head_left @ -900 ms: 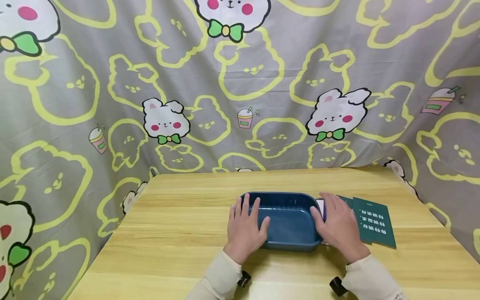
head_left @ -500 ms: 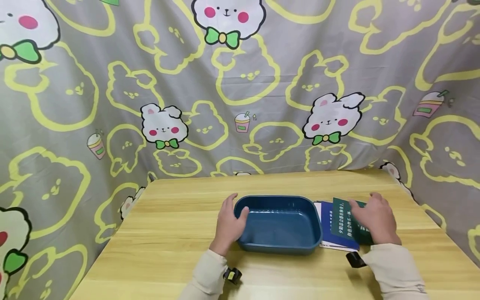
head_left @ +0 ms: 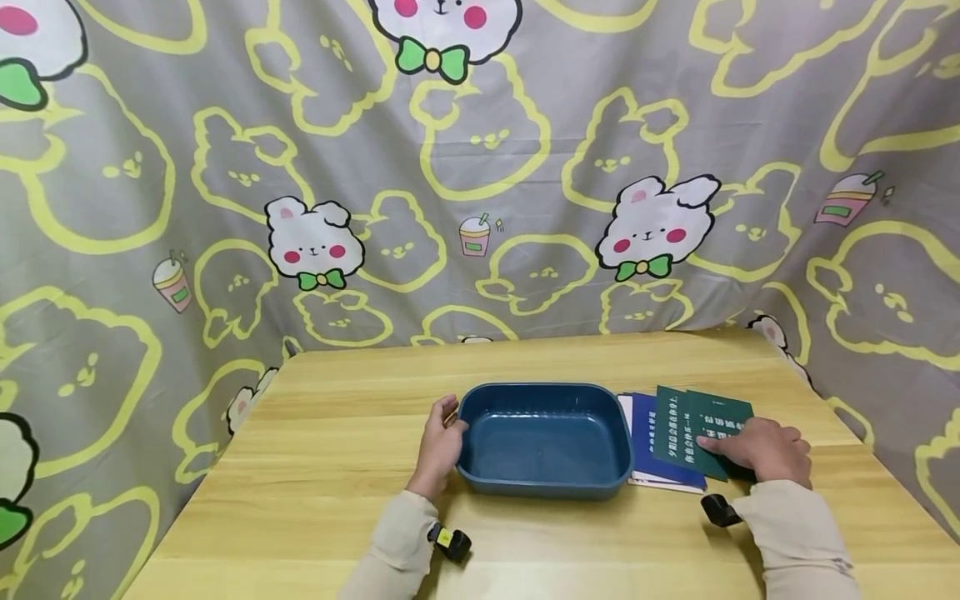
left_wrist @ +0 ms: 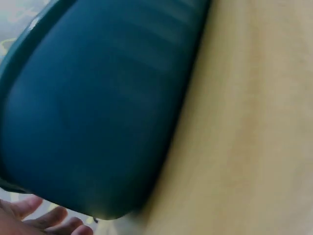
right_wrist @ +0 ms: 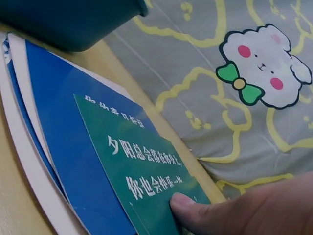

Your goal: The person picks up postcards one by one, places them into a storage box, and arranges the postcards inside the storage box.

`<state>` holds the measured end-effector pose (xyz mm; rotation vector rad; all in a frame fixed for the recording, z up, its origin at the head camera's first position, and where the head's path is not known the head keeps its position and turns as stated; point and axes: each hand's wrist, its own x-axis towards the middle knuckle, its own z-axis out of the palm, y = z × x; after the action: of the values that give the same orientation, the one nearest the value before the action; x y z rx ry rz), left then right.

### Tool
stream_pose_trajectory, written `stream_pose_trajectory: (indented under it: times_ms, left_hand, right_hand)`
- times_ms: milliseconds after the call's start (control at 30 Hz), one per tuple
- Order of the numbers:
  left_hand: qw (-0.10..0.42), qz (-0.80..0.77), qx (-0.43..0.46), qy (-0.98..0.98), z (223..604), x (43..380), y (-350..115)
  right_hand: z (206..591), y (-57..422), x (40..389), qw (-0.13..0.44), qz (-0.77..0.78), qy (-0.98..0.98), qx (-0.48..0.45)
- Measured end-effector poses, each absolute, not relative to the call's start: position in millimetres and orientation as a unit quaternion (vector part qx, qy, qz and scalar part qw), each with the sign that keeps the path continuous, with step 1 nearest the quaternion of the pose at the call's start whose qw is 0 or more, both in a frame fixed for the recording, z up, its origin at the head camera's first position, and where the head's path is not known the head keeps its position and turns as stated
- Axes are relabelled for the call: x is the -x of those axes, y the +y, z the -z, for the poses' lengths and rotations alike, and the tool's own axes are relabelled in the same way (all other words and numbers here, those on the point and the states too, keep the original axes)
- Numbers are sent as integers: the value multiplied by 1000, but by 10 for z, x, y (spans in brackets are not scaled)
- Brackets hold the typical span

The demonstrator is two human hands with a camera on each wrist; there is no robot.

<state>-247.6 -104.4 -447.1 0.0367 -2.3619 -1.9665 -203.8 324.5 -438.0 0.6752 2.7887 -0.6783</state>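
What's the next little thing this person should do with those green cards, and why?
Perhaps the right hand should nudge the green cards into line: they lie fanned over a blue card, and its thumb rests on them.

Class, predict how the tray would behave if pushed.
The tray would probably slide rather than tip: it is low and broad. Its sheen hints at a slippery surface, and its unbent walls suggest stiffness.

The head view is bright; the left wrist view blurs tray (left_wrist: 98, 112) and tabletop (left_wrist: 254, 122)
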Motion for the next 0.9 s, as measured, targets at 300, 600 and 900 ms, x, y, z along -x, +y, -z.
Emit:
stream_pose_trajectory:
  times_ms: [300, 600, 900]
  left_hand:
    - [26, 685, -32, -728, 4502, 2456, -988]
    - [19, 708, -39, -705, 4533, 2442, -964]
    - [19, 701, -43, -711, 4531, 2470, -980]
  right_hand:
    - [4364, 3244, 2018, 71, 282, 931, -220]
    - [4315, 3266, 1990, 70, 233, 941, -235]
    - [4332, 3378, 1978, 104, 293, 919, -241]
